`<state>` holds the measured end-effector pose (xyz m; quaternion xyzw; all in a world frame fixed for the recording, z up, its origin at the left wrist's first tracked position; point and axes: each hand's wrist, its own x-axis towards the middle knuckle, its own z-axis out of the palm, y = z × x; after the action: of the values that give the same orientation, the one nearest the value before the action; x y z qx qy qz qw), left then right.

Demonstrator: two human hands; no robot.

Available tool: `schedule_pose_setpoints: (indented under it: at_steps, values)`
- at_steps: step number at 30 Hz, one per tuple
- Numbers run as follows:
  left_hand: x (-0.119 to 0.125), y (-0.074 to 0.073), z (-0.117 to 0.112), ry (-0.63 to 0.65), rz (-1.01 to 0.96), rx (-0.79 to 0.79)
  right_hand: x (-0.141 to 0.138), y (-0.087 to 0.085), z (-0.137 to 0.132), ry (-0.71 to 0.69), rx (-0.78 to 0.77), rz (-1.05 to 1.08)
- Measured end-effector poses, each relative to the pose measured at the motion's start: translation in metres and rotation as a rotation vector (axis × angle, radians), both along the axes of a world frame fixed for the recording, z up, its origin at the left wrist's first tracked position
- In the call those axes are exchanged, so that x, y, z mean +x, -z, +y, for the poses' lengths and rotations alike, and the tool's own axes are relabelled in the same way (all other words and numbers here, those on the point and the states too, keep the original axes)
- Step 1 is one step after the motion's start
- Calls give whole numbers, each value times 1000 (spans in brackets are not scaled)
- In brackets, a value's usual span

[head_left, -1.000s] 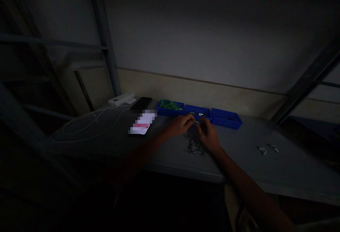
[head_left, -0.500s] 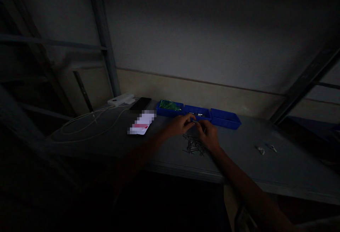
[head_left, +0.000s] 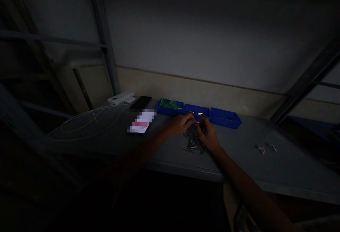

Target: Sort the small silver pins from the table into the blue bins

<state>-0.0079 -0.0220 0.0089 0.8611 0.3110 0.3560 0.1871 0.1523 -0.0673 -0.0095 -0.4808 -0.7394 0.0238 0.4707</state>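
Note:
Between my two hands is a small, shiny metal piece [head_left: 196,122], too dark and small to name more exactly. My left hand [head_left: 181,124] is closed, its fingertips pinching one end. My right hand [head_left: 208,133] is closed too, its thumb and forefinger at the other end. Below them a loose pile of thin metal pins or screws [head_left: 194,144] lies on the grey table [head_left: 170,161]. Just behind my hands stands a blue bin [head_left: 209,115] with several shiny metal pieces in it.
A blue bin [head_left: 159,111] with a green bag [head_left: 170,104] stands left, another blue bin [head_left: 225,121] right. A lit phone [head_left: 143,121], a dark phone [head_left: 141,102], a white power strip [head_left: 120,98] and cables [head_left: 79,119] lie left. Small white objects [head_left: 261,150] lie right.
The small metal piece has tilted slightly and shows more between my fingertips. Both hands stay in nearly the same place.

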Motion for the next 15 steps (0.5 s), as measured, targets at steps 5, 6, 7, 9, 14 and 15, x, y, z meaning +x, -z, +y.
schedule_pose_setpoints:
  at_steps: [5,6,7,9,14,15]
  values:
    - [0,1,2,8,1,-2,1,1,1,28,20,-49]
    - [-1,2,2,11,5,-2,1,1,1,35,16,-48]
    - [-1,2,2,17,9,-1,1,1,2,41,10,-42]
    - [-1,1,2,31,9,4,1,0,2,50,-4,-31]
    - [-1,0,1,31,3,7,2,0,2,49,-19,-39]
    - [0,0,0,25,7,7,2,0,2,51,-21,-38]
